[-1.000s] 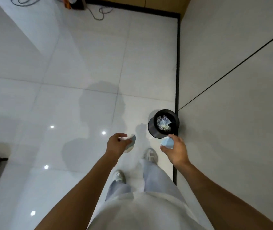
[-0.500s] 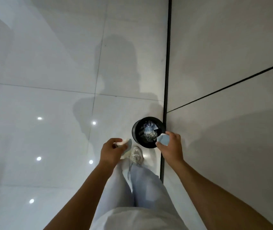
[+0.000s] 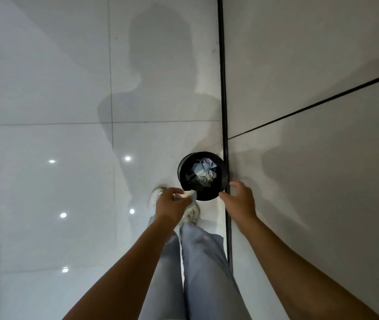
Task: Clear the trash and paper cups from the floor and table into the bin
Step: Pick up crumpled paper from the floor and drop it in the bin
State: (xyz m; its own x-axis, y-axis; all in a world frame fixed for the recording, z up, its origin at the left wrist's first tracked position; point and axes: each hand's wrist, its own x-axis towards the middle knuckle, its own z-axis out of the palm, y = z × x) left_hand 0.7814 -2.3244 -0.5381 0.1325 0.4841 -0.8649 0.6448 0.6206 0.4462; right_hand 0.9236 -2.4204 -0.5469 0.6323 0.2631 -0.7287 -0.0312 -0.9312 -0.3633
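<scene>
Glossy white tiled floor (image 3: 45,88) fills most of the view, with ceiling lights glinting off it and a person's shadow stretched across the tiles, and on the right a pale wall (image 3: 310,65) rises behind a black skirting strip (image 3: 222,88). Down the middle come the person's legs in light grey trousers (image 3: 197,273), with a white shoe (image 3: 192,214) just beyond the cuffs and another pale shoe partly hidden behind the left wrist. There's the bin (image 3: 203,176), round and black, standing on the floor right against the skirting strip, seen from straight above, and inside it lies crumpled pale paper trash (image 3: 203,173). Both bare arms reach out toward it. The right hand (image 3: 239,200) hovers at the near right edge of the bin's rim, fingers spread and loosely bent, nothing in it. The left hand (image 3: 172,204) is at the near left edge of the rim, fingers curled round a crushed pale paper cup (image 3: 188,195), whose free end pokes out over the edge of the bin's opening.
</scene>
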